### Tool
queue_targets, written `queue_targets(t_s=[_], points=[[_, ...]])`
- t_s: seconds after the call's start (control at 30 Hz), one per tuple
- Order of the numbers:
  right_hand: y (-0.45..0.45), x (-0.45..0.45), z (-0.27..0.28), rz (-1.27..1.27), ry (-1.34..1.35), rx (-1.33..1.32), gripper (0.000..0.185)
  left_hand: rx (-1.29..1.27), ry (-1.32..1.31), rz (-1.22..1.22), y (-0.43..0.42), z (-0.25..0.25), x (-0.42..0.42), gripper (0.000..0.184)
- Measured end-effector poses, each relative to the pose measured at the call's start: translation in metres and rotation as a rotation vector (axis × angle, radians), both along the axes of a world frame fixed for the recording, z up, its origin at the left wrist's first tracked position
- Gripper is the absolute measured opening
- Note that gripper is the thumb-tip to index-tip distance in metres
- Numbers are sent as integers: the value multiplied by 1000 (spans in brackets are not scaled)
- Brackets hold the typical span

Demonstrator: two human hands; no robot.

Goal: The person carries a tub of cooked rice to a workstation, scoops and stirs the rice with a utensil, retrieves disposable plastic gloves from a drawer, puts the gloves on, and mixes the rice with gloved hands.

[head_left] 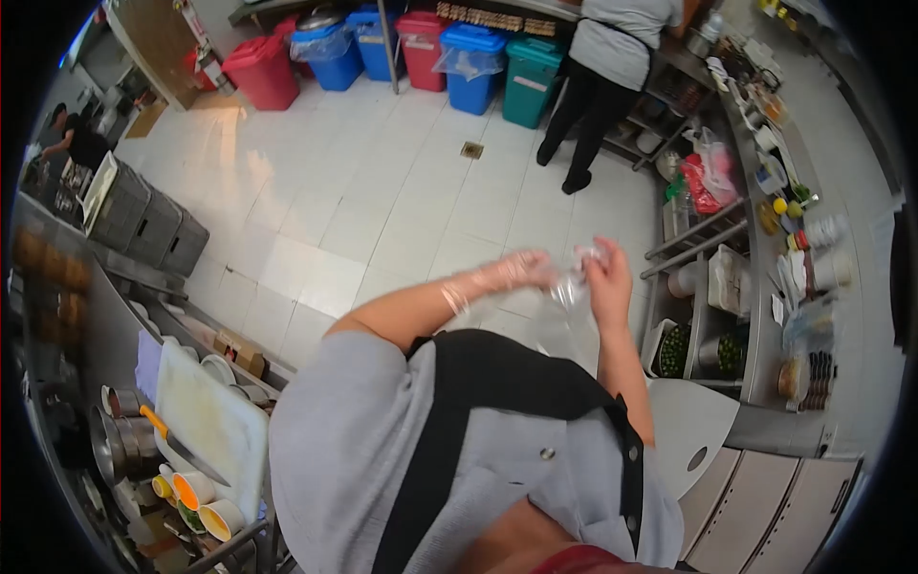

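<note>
A: Where's the clear thin-plastic piece (566, 292)?
B: Ctr of frame. Bare R hand (608, 277) has it pinched, fingers bent. L hand (521, 271), in clear plastic glove (466, 289), half-curled just beside it (blurry, can't tell if it grips).
A: Farther out?
B: Orange-handled metal knife (178, 444) at edge of white rectangular board (206, 397), lower left; blue lidded plastic bin (469, 78), top ctr.

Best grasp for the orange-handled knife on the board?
Probably its handle, from above and from the butt end, at upper left in the picture. The knife lies at the edge of the board, its blade running toward lower right, so that approach avoids the edge.
</note>
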State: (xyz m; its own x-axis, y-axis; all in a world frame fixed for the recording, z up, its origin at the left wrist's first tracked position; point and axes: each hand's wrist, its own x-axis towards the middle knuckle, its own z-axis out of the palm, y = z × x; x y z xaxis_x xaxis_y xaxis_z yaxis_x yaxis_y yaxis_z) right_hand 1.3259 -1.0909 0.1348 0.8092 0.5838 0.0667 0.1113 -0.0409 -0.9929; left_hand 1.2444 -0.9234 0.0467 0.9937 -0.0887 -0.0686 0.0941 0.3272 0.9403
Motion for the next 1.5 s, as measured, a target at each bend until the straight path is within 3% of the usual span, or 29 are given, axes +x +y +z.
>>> queue_targets(t_s=[0.1, 0.2, 0.27, 0.4, 0.47, 0.53, 0.6, 0.63, 0.7, 0.8, 0.93, 1.0, 1.07, 1.13, 1.17, 1.33, 1.43, 1.5], points=[[82, 22, 18, 40, 3, 34, 33, 56, 1, 241, 105, 39, -23, 26], [147, 28, 25, 76, 155, 236, 34, 87, 26, 456, 179, 62, -54, 29], [181, 27, 23, 94, 296, 364, 36, 32, 77, 661, 205, 72, -75, 47], [248, 7, 18, 209, 421, 440, 38, 102, -42, 602, 228, 74, -112, 67], [275, -7, 20, 287, 459, 442, 39, 387, -29, 560, 224, 83, -116, 79], [302, -17, 18, 381, 509, 398, 40, 484, -14, 662, 233, 85, -114, 70], [325, -20, 17, 457, 503, 354, 40, 280, -54, 865, 249, 90, -110, 57], [337, -22, 18, 501, 487, 366, 41, 284, -51, 886, 260, 88, -112, 57], [360, -17, 20, 569, 470, 374, 42, 244, 54, 1077, 281, 82, -114, 36], [395, 1, 24, 692, 360, 325, 42, 276, -4, 1166, 310, 83, -116, 26], [454, 41, 35, 902, 137, 282, 44, 487, 207, 1228, 342, 115, -107, 24], [485, 57, 53, 1101, -368, 126, 46, 690, 305, 1166, 363, 125, -96, 23], [515, 59, 60, 1198, -373, 86, 38, 749, 333, 1167, 383, 123, -90, 24], [550, 59, 57, 1360, -235, -190, 24, 798, 369, 1171, 398, 124, -88, 25], [566, 57, 45, 1371, -191, -146, 15, 784, 427, 1196, 401, 129, -89, 25], [623, 35, 33, 1460, -152, -106, 14, 742, 562, 1304, 433, 128, -106, 21], [651, 15, 32, 1491, -158, -86, 18, 641, 540, 1378, 455, 122, -125, 21], [676, -2, 31, 1502, -181, -76, 21, 508, 366, 1418, 473, 117, -142, 29]])
